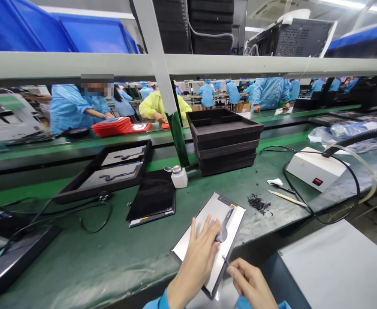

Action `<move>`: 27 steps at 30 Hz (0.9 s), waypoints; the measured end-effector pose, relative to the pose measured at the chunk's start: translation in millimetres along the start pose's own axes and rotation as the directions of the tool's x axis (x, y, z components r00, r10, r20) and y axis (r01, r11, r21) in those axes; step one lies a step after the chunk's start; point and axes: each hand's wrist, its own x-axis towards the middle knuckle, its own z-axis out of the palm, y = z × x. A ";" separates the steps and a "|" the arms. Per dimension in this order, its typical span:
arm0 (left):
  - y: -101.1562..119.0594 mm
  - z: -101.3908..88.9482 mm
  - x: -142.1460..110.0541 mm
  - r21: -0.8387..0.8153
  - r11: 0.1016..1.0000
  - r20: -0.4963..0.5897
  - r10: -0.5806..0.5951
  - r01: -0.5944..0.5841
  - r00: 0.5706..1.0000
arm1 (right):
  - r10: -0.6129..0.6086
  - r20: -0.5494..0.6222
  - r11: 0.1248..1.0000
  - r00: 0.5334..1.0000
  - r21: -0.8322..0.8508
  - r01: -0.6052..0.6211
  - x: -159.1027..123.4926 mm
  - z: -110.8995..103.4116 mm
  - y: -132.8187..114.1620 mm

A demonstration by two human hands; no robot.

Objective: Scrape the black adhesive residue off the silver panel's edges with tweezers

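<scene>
A flat display panel (201, 225), with a pale back, dark edges and a grey ribbon cable (226, 227), lies slantwise at the bench's front edge. Its near end sticks out past the bench. My left hand (201, 253) rests flat on the panel, fingers spread, beside the cable. My right hand (248, 279) pinches a thin dark tool (227, 262) by the panel's right edge; its fine tip is at the panel, with a small dark scrap there. Whether the tool is a pair of tweezers I cannot tell. A pile of black scraps (259, 204) lies to the right.
Behind stand a small white bottle (179, 177), dark panels (152, 195), stacked black trays (227, 141) and a foam tray (107, 171) with two panels. At right are a craft knife (287, 198), a white box (317, 169) and loose cables. Co-workers sit beyond.
</scene>
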 end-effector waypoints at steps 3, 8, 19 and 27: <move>-3.2 7.6 -13.8 0.099 0.995 -0.016 0.020 -0.018 1.000 | 0.032 0.051 0.998 0.998 0.057 -0.035 3.2 -3.7 -1.1; -5.1 8.1 -15.9 0.190 0.982 0.023 0.014 -0.018 1.000 | 0.077 0.152 0.972 0.985 0.207 -0.108 12.4 -9.6 -1.2; -2.7 2.3 -15.0 0.118 0.993 0.069 -0.036 0.028 0.997 | 0.142 0.196 0.952 0.970 0.243 -0.188 19.8 -26.5 -8.0; -2.2 0.8 -13.4 0.111 0.993 0.109 -0.060 0.048 0.992 | 0.118 0.196 0.968 0.973 0.195 -0.156 25.0 -38.7 -26.7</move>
